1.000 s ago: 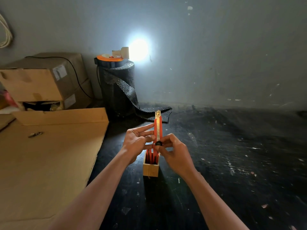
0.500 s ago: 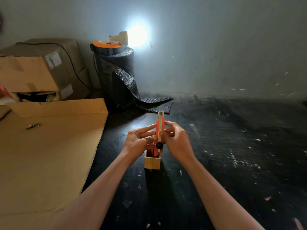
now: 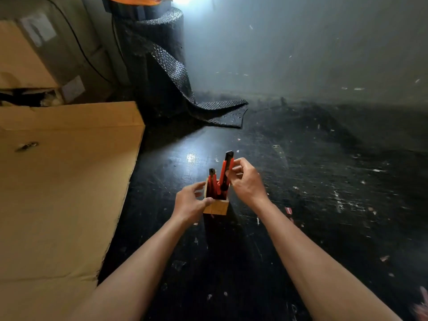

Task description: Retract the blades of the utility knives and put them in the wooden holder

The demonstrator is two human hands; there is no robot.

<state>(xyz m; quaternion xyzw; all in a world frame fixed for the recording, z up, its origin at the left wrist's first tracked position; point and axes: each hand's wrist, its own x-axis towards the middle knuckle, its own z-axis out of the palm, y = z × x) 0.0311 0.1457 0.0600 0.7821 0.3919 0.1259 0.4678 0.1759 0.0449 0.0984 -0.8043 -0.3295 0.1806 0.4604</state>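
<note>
A small wooden holder [image 3: 217,207] stands on the dark floor. Orange utility knives stand upright inside it; one [image 3: 212,179] pokes up at the left. A taller orange knife [image 3: 227,172] leans in the holder with its lower end inside, and no blade shows at its black tip. My right hand [image 3: 246,181] pinches this knife near its top from the right. My left hand [image 3: 191,202] rests against the holder's left side, thumb on its front corner, fingers curled around it.
A large flat cardboard sheet [image 3: 60,181] covers the floor to the left, with a small metal object [image 3: 26,145] on it. Cardboard boxes [image 3: 41,54] and a black bubble-wrap roll [image 3: 155,66] stand at the back. Scraps litter the black floor [image 3: 324,181].
The knife that both hands held up above the holder has come down into it. My left hand has left the knife and gone to the holder's side. The camera has tilted downward.
</note>
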